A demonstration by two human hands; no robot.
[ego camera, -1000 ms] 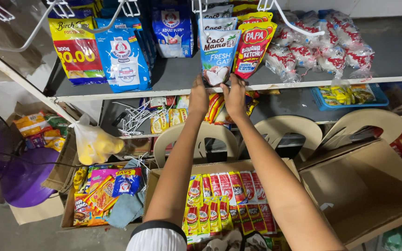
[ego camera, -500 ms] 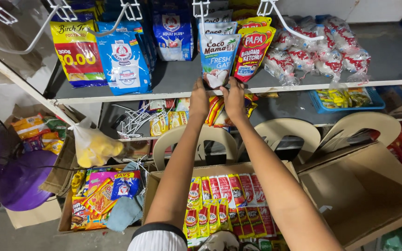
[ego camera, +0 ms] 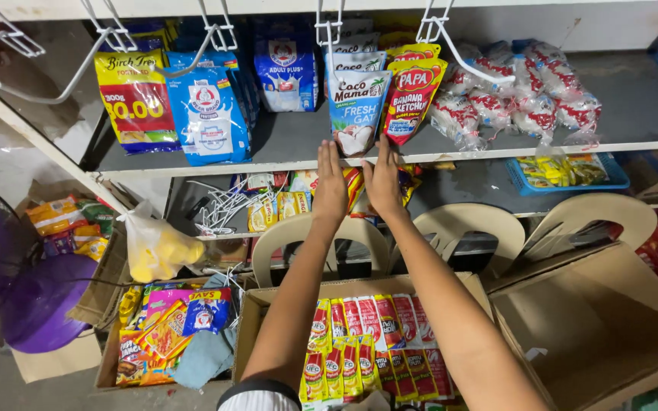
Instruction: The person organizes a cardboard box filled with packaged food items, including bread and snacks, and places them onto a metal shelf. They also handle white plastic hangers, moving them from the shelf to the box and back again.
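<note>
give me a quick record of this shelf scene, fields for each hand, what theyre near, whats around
left hand: left hand raised, fingers spread, empty, at the shelf edge just under the blue-and-white pouch
right hand: right hand raised beside it, empty, below the red-and-yellow pouch
pouches: both hang from white wire hooks
below the arms: open cardboard box with rows of red and yellow sachets
right side: empty cardboard box
left side: clear bag of yellow items
</note>
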